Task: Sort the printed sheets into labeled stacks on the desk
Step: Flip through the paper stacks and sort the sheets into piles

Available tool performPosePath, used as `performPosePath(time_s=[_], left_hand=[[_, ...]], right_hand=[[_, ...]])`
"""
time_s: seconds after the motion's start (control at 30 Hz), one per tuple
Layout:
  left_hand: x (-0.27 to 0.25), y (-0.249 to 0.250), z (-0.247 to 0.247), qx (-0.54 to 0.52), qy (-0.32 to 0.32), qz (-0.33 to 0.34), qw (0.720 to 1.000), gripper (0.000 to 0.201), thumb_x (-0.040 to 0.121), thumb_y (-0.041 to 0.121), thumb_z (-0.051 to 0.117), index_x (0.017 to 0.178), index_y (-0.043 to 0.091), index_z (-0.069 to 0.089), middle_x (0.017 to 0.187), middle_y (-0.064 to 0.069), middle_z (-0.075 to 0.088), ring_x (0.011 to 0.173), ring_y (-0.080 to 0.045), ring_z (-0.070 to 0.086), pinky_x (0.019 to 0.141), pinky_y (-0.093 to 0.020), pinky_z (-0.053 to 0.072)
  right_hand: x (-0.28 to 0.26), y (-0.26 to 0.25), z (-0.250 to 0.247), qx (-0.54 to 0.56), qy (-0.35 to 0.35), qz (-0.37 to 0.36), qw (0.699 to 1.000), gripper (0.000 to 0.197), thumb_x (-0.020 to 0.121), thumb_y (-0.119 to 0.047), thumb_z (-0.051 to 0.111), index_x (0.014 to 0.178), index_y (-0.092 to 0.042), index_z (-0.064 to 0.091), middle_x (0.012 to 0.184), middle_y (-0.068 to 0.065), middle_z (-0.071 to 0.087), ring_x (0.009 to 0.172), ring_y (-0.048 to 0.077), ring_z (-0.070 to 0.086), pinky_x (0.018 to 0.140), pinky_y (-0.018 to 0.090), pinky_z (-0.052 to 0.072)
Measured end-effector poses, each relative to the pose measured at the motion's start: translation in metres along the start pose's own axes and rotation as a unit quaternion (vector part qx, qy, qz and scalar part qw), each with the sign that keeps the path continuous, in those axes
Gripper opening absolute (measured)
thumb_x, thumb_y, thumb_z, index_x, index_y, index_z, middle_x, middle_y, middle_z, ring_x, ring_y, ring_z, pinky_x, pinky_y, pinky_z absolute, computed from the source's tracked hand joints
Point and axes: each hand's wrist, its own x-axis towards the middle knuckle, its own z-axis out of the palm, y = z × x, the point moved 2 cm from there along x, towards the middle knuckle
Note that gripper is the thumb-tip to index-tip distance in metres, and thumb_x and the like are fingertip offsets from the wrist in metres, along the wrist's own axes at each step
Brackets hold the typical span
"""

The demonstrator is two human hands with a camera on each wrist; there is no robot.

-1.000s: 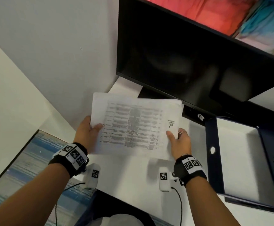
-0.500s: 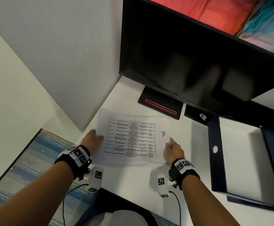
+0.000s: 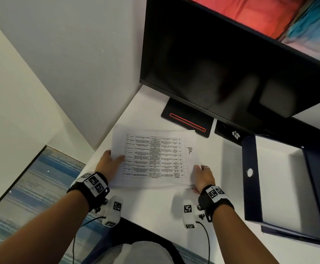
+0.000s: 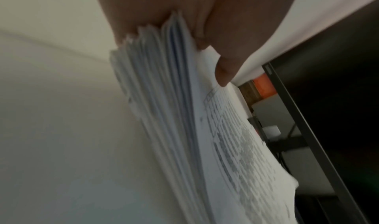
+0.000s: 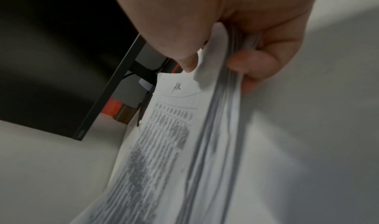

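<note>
A stack of printed sheets (image 3: 155, 159) with a table and a handwritten mark on the top page lies low over the white desk (image 3: 155, 202). My left hand (image 3: 110, 164) grips its left edge, thumb on top. In the left wrist view the stack of sheets (image 4: 184, 114) fans out under my left hand (image 4: 215, 52). My right hand (image 3: 203, 177) grips the near right corner. The right wrist view shows the stack (image 5: 184, 138) pinched in my right hand (image 5: 221, 60), thumb above and fingers (image 5: 254, 65) below.
A black monitor (image 3: 231, 60) on its stand (image 3: 187, 119) rises just behind the sheets. An open dark blue box file (image 3: 281, 180) with a white inside lies at the right. A wall (image 3: 69, 54) borders the desk's left edge, with striped carpet (image 3: 31, 187) below.
The stack came down from in front of the monitor to the desk surface. Both hands lowered with it and keep their hold on its two sides.
</note>
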Motion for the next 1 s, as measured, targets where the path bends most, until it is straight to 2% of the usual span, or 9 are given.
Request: performPosePath(time_s=[0.2,0.33,0.5,0.63,0.73,0.8,0.87,0.93,1.0], left_hand=[[-0.003,-0.007,-0.003,0.007,-0.04,0.026,0.999,0.039,0.088,0.022,0.069,0.123,0.01,0.058,0.117,-0.01,0.068,0.104,-0.032,0.065,0.095,-0.052,0.051],[-0.009,-0.003,-0.006,0.01,-0.032,0.091,0.995,0.037,0.089,0.018,0.068,0.124,0.014,0.056,0.112,-0.005,0.067,0.102,-0.028,0.064,0.093,-0.044,0.05],[-0.01,-0.003,-0.011,-0.016,-0.05,0.114,0.992,0.04,0.083,0.026,0.071,0.121,0.02,0.059,0.11,-0.001,0.071,0.1,-0.026,0.067,0.094,-0.053,0.052],[-0.017,0.021,-0.015,-0.051,-0.024,0.175,0.983,0.028,0.088,0.007,0.067,0.11,0.024,0.062,0.099,0.007,0.072,0.085,-0.002,0.069,0.081,-0.035,0.059],[-0.026,0.044,-0.025,-0.095,0.006,0.227,0.969,0.028,0.089,0.008,0.066,0.11,0.027,0.063,0.104,0.009,0.071,0.091,-0.003,0.069,0.078,-0.027,0.056],[-0.03,0.054,-0.028,-0.13,-0.004,0.237,0.963,0.029,0.091,0.009,0.065,0.114,0.025,0.065,0.109,0.006,0.072,0.099,-0.011,0.07,0.084,-0.03,0.055],[-0.03,0.06,-0.031,-0.138,-0.009,0.236,0.962,0.03,0.091,0.01,0.065,0.12,0.017,0.064,0.11,0.004,0.073,0.099,-0.01,0.07,0.088,-0.033,0.054],[-0.03,0.065,-0.034,-0.128,-0.007,0.238,0.963,0.029,0.09,0.01,0.066,0.118,0.017,0.063,0.106,0.008,0.072,0.095,-0.003,0.07,0.09,-0.034,0.054],[-0.03,0.066,-0.036,-0.128,-0.016,0.237,0.963,0.027,0.09,0.008,0.066,0.113,0.021,0.065,0.106,0.006,0.074,0.098,-0.01,0.071,0.091,-0.037,0.054]], right_hand=[[0.007,0.014,-0.006,-0.037,-0.008,-0.032,0.999,0.033,0.095,-0.037,0.052,0.114,-0.01,0.055,0.096,0.008,0.067,0.046,0.023,0.065,0.045,0.029,0.055],[0.008,0.02,-0.007,0.01,-0.032,-0.067,0.997,0.029,0.097,-0.029,0.057,0.117,-0.008,0.052,0.112,0.008,0.059,0.088,0.026,0.063,0.047,0.03,0.057],[-0.002,0.022,-0.009,0.085,-0.056,-0.088,0.991,0.024,0.099,-0.023,0.055,0.119,-0.011,0.049,0.112,0.005,0.06,0.096,0.024,0.064,0.062,0.037,0.062],[-0.006,0.015,-0.016,0.086,-0.029,-0.18,0.979,0.017,0.1,-0.019,0.054,0.115,-0.013,0.052,0.112,0.002,0.067,0.099,0.015,0.063,0.08,0.014,0.048],[-0.009,0.006,-0.024,0.154,-0.008,-0.23,0.961,0.015,0.097,-0.021,0.059,0.108,-0.013,0.053,0.1,0.005,0.067,0.095,0.02,0.063,0.095,0.032,0.047],[-0.008,0.002,-0.028,0.168,0.007,-0.246,0.955,0.019,0.095,-0.022,0.061,0.096,-0.008,0.048,0.091,0.011,0.057,0.083,0.022,0.056,0.094,0.036,0.047],[-0.009,-0.002,-0.028,0.178,0.007,-0.254,0.951,0.018,0.095,-0.02,0.061,0.09,-0.01,0.047,0.09,0.003,0.054,0.081,0.011,0.053,0.088,0.025,0.046],[-0.014,-0.002,-0.025,0.185,-0.011,-0.254,0.949,0.006,0.097,-0.018,0.059,0.1,-0.014,0.055,0.101,-0.004,0.068,0.09,0.006,0.064,0.088,0.019,0.047],[-0.021,0.0,-0.022,0.185,-0.007,-0.244,0.952,0.012,0.098,-0.018,0.056,0.111,-0.018,0.058,0.107,-0.004,0.073,0.098,0.011,0.069,0.087,0.028,0.052]])
